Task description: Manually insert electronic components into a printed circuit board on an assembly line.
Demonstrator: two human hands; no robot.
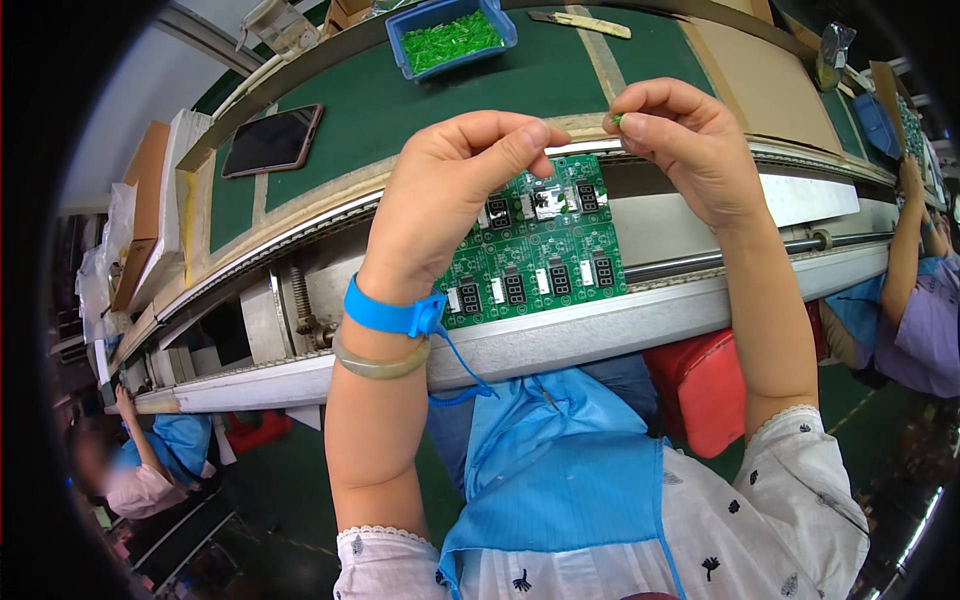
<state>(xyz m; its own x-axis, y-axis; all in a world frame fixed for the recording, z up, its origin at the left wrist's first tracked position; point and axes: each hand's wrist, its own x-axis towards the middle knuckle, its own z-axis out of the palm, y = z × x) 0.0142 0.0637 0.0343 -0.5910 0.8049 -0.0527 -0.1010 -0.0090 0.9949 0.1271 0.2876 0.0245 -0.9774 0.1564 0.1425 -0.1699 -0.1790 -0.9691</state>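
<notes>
A green circuit board panel [540, 245] with black digit displays and white connectors lies on the conveyor rails in front of me. My left hand [465, 175] hovers over its far left part, thumb and forefinger pinched together. Whatever might be between those fingertips is too small or hidden to make out. Farther right, beyond the board's far edge, my right hand [690, 140] is raised with its fingertips closed on a small green component [617, 119]. A blue bin [408, 62] at the far side holds many similar green parts.
On the green bench top lie a phone [272, 141] at left and a knife-like tool [580, 22] at the back. A cardboard sheet [765, 90] is at right. A red stool [695, 390] stands below the rail. Co-workers sit at both sides.
</notes>
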